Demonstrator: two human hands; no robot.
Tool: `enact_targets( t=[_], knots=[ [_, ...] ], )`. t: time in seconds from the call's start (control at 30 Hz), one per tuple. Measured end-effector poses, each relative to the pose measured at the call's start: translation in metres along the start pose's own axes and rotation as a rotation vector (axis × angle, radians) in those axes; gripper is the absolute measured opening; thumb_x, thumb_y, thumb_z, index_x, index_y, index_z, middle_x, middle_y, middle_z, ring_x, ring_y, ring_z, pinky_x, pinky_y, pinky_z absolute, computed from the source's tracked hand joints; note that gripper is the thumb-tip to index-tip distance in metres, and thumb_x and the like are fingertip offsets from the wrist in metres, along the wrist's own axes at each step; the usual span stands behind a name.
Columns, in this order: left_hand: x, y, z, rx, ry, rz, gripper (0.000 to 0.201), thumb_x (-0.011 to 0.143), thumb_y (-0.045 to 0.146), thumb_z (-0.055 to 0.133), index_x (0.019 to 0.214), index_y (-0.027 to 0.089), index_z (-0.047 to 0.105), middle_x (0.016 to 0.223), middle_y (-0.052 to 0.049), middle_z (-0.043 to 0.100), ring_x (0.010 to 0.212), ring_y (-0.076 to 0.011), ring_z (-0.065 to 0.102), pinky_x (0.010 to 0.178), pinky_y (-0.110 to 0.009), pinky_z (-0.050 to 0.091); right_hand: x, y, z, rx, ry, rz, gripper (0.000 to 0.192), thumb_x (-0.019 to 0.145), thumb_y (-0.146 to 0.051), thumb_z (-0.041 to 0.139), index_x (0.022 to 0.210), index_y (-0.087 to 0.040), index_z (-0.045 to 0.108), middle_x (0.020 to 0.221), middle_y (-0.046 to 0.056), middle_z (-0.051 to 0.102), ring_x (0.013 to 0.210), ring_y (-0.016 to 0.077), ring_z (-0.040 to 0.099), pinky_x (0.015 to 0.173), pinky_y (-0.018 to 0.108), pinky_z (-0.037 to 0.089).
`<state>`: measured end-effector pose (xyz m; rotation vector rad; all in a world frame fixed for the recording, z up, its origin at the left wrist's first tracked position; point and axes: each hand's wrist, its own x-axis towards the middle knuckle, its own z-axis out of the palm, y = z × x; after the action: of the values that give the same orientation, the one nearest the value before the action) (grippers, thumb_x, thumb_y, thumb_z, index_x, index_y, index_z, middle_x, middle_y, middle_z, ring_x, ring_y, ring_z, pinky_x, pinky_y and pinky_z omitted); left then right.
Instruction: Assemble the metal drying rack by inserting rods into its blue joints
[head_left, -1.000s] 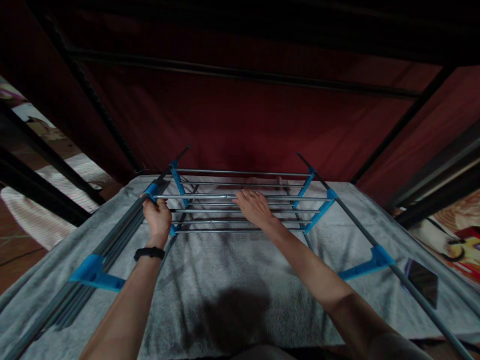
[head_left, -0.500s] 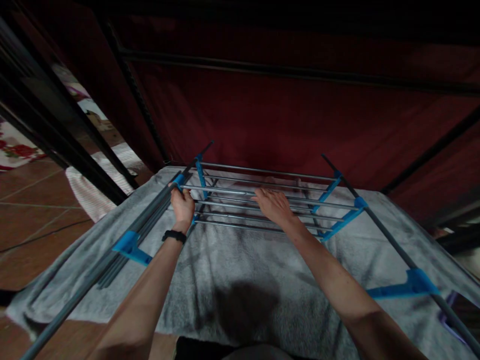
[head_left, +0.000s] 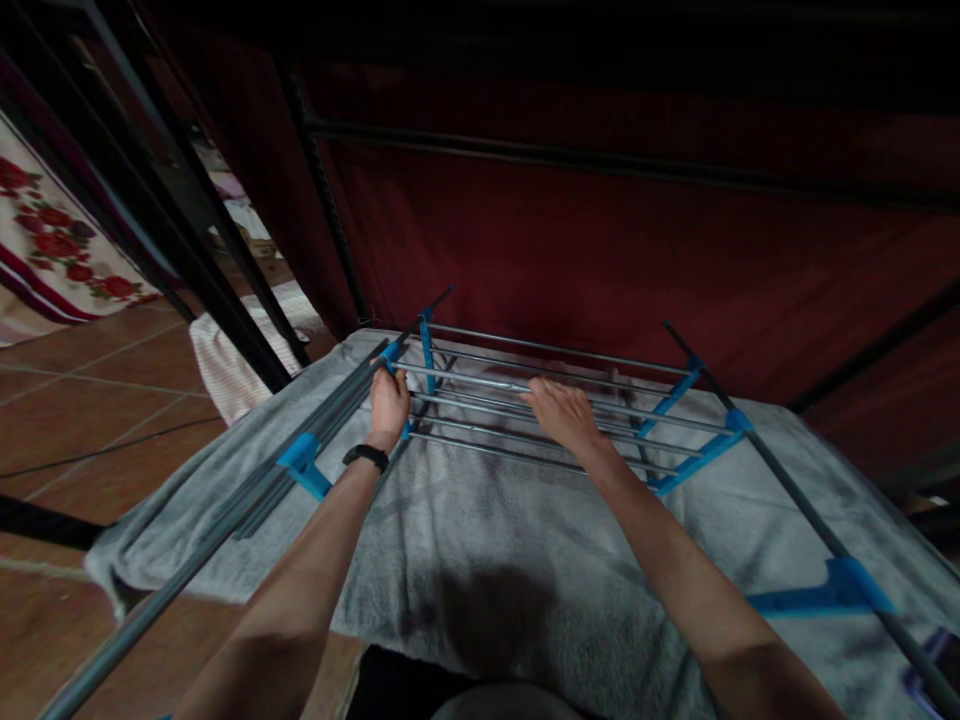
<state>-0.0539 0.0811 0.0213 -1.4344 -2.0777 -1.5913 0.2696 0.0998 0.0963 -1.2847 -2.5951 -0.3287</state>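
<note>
Drying rack (head_left: 555,400) sits at 12 o'clock on a grey towel (head_left: 480,540), far end near the dark red cloth wall. Left hand (head_left: 389,402) is curled tight round a side rail by a blue joint (head_left: 389,352), prob. to steady the frame. Right hand (head_left: 564,412) lies flat, fingers spread, palm down on the rungs, gripping nothing. Black band (head_left: 365,456) on left wrist. No readable writing or brand anywhere.

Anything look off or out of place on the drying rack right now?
Nothing looks damaged. The grey towel lies spread over the grey metal drying rack with blue plastic joints, its left edge drooping toward the tiled floor. The left hand grips a rail; the right hand rests on the rails.
</note>
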Motion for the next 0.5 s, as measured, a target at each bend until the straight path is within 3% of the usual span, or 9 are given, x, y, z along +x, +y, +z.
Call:
enact_targets(
  t=[0.3,0.4,0.5],
  knots=[
    [-0.031,0.012,-0.024,0.283,-0.067,0.096,0.048,0.091,0.031,0.044,0.134,0.009,0.045,0.134,-0.026,0.056,0.13,-0.0387,0.05,0.109,-0.055,0.036,0.001,-0.001,-0.001,-0.012,-0.014,0.013,0.034,0.105,-0.046,0.033,0.106,-0.023,0.058,0.109,0.008,0.072,0.099,0.0205,0.066,0.071,0.029,0.036],
    [-0.032,0.015,-0.027,0.348,-0.071,0.122,0.047,0.091,0.028,0.043,0.134,0.009,0.047,0.134,-0.026,0.057,0.132,-0.0379,0.049,0.11,-0.055,0.035,0.002,-0.003,-0.002,-0.026,-0.029,0.023,0.033,0.105,-0.045,0.034,0.105,-0.023,0.058,0.108,0.007,0.072,0.1,0.0207,0.066,0.07,0.03,0.035],
    [-0.033,0.017,-0.025,0.522,-0.089,0.116,0.051,0.094,0.022,0.037,0.14,0.001,0.042,0.138,-0.031,0.053,0.134,-0.0389,0.047,0.11,-0.058,0.034,0.002,-0.004,-0.003,-0.035,-0.035,0.027,0.034,0.105,-0.045,0.033,0.104,-0.022,0.059,0.107,0.007,0.073,0.1,0.0207,0.066,0.07,0.03,0.034]
  ],
)
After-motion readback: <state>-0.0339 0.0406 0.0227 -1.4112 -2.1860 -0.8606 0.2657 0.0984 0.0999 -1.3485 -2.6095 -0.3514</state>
